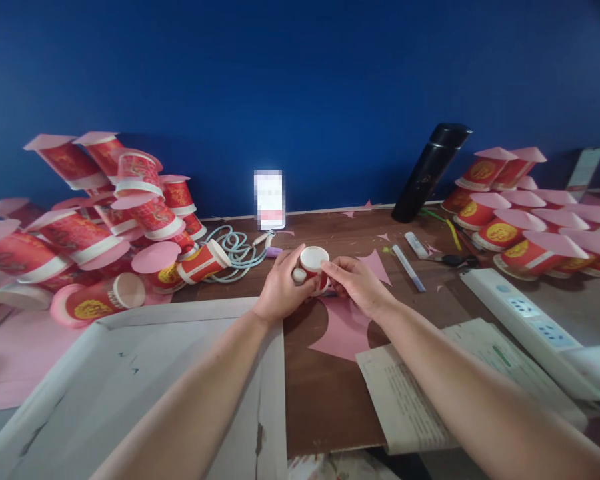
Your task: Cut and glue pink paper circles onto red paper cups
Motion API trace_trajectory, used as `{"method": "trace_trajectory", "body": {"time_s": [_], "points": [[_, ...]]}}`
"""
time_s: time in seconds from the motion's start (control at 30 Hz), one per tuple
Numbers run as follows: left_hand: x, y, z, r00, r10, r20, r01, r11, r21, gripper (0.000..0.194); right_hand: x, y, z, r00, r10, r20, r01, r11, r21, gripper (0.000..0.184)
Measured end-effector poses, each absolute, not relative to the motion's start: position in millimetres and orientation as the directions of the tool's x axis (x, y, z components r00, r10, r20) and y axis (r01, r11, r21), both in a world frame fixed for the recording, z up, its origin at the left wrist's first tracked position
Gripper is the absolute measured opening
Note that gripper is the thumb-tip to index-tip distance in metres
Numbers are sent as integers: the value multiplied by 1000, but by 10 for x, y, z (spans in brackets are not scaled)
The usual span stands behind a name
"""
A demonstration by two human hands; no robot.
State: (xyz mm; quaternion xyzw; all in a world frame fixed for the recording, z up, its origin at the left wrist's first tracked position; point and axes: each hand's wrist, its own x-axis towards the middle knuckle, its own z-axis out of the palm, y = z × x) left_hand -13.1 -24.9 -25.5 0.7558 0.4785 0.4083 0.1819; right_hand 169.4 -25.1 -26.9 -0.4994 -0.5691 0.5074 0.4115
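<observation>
A small red and white paper cup [315, 256] stands over the brown table with its round white end facing up. My left hand [285, 283] is wrapped around its left side. Between the left thumb and forefinger a small round white end [299, 275] shows; its kind I cannot make out. My right hand [356, 283] is closed, thumb and fingertips pinching at the cup's right edge. Beneath both hands lies a cut piece of pink paper [343, 327] with curved edges.
Red cups with pink paper discs are piled at left [145, 213] and right [525, 233]. A black flask [430, 173] leans on the blue wall. Around lie a coiled cable [235, 250], a pen [409, 269], a power strip [525, 313], a white board [180, 387] and printed paper [405, 400].
</observation>
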Motion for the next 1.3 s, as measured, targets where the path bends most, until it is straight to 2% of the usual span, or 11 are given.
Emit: {"method": "trace_trajectory", "body": {"time_s": [0.27, 0.6, 0.8, 1.0, 1.13, 1.3], "points": [[-90, -244, -273, 121, 885, 450, 544, -438, 715, 44, 1690, -254, -275, -195, 977, -89, 142, -62, -988, 46], [-83, -256, -305, 32, 891, 453, 545, -396, 739, 45, 1652, -297, -248, -208, 978, -18, 251, 36, -967, 44], [-95, -229, -354, -5, 873, 488, 591, -391, 706, 49, 1657, -301, -234, -246, 968, -48, 205, 4, -979, 45], [-60, -243, -332, 56, 891, 451, 645, -377, 664, 40, 1672, -253, -265, -161, 981, -110, 45, -104, -994, 51], [-60, -250, -323, 82, 875, 478, 650, -411, 640, 36, 1683, -221, -296, -136, 984, -116, 15, -115, -993, 54], [-73, -250, -315, 86, 888, 452, 631, -400, 665, 37, 1691, -204, -325, -109, 986, -125, 1, -126, -992, 54]]}}
